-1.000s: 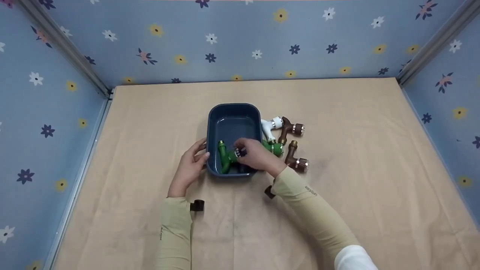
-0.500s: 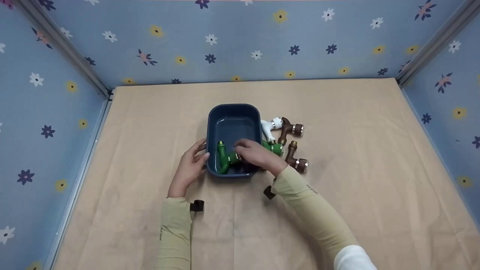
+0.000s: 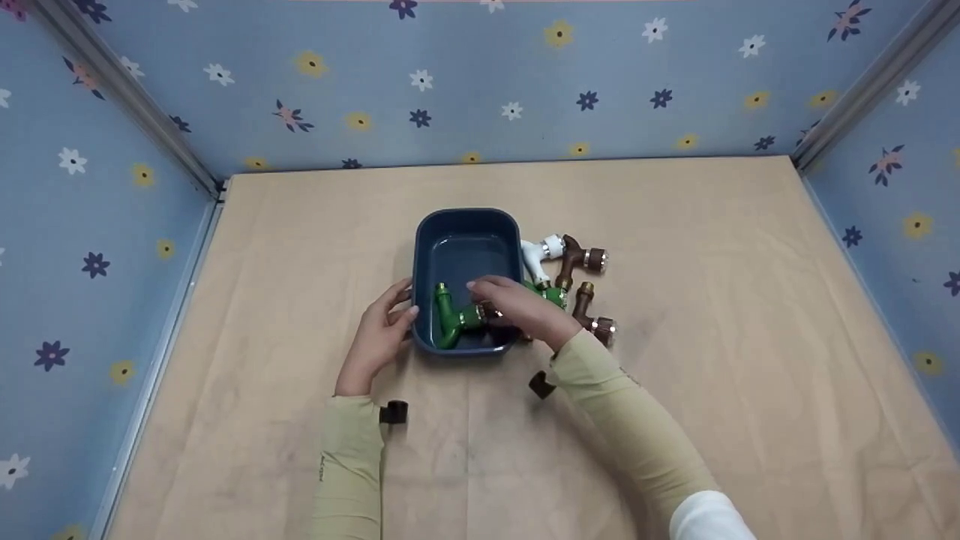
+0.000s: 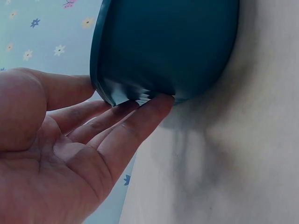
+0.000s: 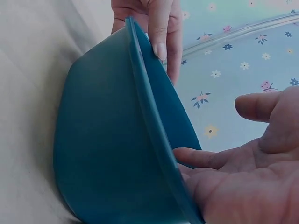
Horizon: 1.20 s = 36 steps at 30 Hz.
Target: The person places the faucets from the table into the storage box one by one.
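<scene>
A dark blue plastic basin (image 3: 469,352) stands mid-table in the head view. My left hand (image 3: 377,336) holds its left side, thumb at the rim and fingers against the outer wall (image 4: 163,42). My right hand (image 3: 526,309) reaches over the right rim, palm turned down. In the right wrist view the right thumb (image 5: 254,107) stands apart, and the other fingertips go partly out of sight inside the rim. A green tap (image 3: 450,322) lies in the basin. Beside it, a dark brown tap (image 3: 497,311) is mostly covered by my right hand.
Right of the basin lie a white tap (image 3: 535,259), a brown tap (image 3: 573,259), a partly hidden green tap (image 3: 555,297) and another brown tap (image 3: 585,311). Floral panels (image 3: 480,90) enclose the back and sides of the cloth-covered table (image 3: 712,300).
My right hand has loosened and its fingers have straightened, leaving the dark brown tap low in the basin beside the green one. The left hand stays at the basin's side.
</scene>
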Each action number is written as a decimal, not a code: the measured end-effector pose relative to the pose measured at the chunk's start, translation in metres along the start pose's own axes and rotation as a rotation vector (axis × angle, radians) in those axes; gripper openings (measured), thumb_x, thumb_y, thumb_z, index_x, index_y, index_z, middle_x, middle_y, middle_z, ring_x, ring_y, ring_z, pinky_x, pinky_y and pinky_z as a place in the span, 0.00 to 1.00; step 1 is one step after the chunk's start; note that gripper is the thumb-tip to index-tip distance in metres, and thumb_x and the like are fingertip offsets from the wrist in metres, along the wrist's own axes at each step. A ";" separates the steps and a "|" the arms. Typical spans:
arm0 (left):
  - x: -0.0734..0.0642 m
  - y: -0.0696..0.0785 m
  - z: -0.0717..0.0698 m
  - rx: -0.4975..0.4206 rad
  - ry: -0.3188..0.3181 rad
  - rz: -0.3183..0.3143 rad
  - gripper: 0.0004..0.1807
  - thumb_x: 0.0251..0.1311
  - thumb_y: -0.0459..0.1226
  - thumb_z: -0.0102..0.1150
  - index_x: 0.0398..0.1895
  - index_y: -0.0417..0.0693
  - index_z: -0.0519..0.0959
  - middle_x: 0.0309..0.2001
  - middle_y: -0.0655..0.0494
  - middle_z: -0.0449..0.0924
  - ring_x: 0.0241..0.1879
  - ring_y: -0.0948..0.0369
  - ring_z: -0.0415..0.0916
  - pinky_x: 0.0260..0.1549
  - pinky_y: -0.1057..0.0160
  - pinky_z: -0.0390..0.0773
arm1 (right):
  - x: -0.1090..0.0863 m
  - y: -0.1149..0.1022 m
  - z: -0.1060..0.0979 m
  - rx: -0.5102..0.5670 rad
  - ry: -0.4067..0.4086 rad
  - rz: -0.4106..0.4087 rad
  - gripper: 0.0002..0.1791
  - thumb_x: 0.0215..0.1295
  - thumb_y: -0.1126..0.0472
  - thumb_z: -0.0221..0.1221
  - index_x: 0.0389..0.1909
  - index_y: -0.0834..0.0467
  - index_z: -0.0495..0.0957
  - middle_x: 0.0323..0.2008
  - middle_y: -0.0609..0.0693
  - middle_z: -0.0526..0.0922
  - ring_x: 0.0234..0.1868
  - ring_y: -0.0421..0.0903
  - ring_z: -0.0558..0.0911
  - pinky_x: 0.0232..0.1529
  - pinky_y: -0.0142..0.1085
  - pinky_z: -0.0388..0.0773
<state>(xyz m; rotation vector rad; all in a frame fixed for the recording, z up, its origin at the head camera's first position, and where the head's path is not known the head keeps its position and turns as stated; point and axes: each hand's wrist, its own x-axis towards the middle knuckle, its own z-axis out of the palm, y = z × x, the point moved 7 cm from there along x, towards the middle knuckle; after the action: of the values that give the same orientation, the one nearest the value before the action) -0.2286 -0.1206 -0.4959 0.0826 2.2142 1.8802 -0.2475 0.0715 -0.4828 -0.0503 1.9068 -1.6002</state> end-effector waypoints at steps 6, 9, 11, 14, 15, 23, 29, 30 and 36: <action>0.002 -0.005 0.000 0.031 0.020 0.018 0.29 0.70 0.31 0.49 0.73 0.45 0.57 0.65 0.39 0.63 0.59 0.46 0.70 0.44 0.54 0.78 | 0.000 0.001 -0.002 0.074 0.030 0.006 0.26 0.75 0.56 0.42 0.67 0.67 0.62 0.62 0.64 0.68 0.63 0.54 0.69 0.61 0.49 0.65; 0.001 -0.005 0.000 0.037 0.026 0.016 0.29 0.70 0.31 0.49 0.73 0.45 0.58 0.65 0.39 0.63 0.59 0.46 0.70 0.45 0.53 0.77 | 0.000 0.002 -0.002 0.074 0.036 0.002 0.25 0.73 0.57 0.43 0.66 0.67 0.62 0.62 0.63 0.69 0.64 0.55 0.68 0.61 0.50 0.65; 0.001 -0.005 0.001 0.036 0.026 0.013 0.29 0.70 0.31 0.49 0.73 0.45 0.58 0.66 0.39 0.63 0.59 0.46 0.70 0.46 0.52 0.77 | 0.000 0.002 -0.002 0.078 0.035 -0.002 0.25 0.72 0.58 0.44 0.65 0.67 0.63 0.62 0.63 0.69 0.64 0.55 0.68 0.61 0.50 0.64; 0.002 -0.005 0.001 0.036 0.023 0.007 0.29 0.70 0.32 0.49 0.73 0.45 0.57 0.66 0.39 0.62 0.59 0.46 0.70 0.47 0.52 0.77 | -0.001 0.002 -0.003 0.084 0.043 -0.007 0.25 0.71 0.58 0.46 0.64 0.66 0.64 0.61 0.63 0.70 0.63 0.55 0.69 0.61 0.50 0.64; 0.002 -0.005 0.001 0.038 0.023 0.005 0.29 0.70 0.32 0.48 0.73 0.45 0.57 0.66 0.39 0.62 0.60 0.46 0.70 0.47 0.52 0.77 | -0.002 0.001 -0.003 0.087 0.047 -0.008 0.25 0.71 0.58 0.47 0.64 0.66 0.65 0.61 0.63 0.70 0.63 0.55 0.69 0.61 0.50 0.64; 0.002 -0.005 0.000 0.052 0.024 0.012 0.29 0.71 0.32 0.48 0.73 0.45 0.57 0.65 0.39 0.63 0.59 0.47 0.70 0.46 0.53 0.77 | -0.007 -0.001 -0.005 0.135 0.043 -0.056 0.23 0.71 0.60 0.46 0.62 0.68 0.67 0.61 0.64 0.70 0.63 0.57 0.69 0.62 0.47 0.64; 0.002 -0.004 0.000 0.053 0.026 0.017 0.28 0.70 0.31 0.48 0.73 0.45 0.58 0.65 0.40 0.64 0.58 0.48 0.71 0.43 0.55 0.78 | -0.015 -0.004 -0.006 0.163 -0.012 -0.110 0.24 0.75 0.59 0.43 0.65 0.68 0.64 0.64 0.66 0.66 0.65 0.60 0.67 0.64 0.49 0.61; 0.000 0.000 0.001 0.053 0.024 0.012 0.29 0.70 0.30 0.48 0.73 0.44 0.57 0.65 0.39 0.64 0.58 0.47 0.71 0.43 0.55 0.78 | -0.016 -0.004 -0.006 0.170 -0.022 -0.117 0.24 0.75 0.59 0.43 0.65 0.68 0.63 0.65 0.66 0.65 0.65 0.60 0.66 0.64 0.49 0.60; -0.012 0.024 0.004 0.047 0.005 -0.019 0.29 0.70 0.28 0.46 0.73 0.38 0.55 0.66 0.34 0.60 0.60 0.43 0.68 0.46 0.54 0.77 | -0.024 -0.007 -0.008 0.235 -0.051 -0.160 0.25 0.74 0.61 0.44 0.66 0.68 0.61 0.64 0.65 0.66 0.65 0.61 0.65 0.64 0.52 0.58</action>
<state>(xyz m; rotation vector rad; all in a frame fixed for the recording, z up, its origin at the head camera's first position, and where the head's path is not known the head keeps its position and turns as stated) -0.2185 -0.1145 -0.4710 0.0643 2.2550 1.8201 -0.2350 0.0869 -0.4651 -0.1466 1.7005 -1.9015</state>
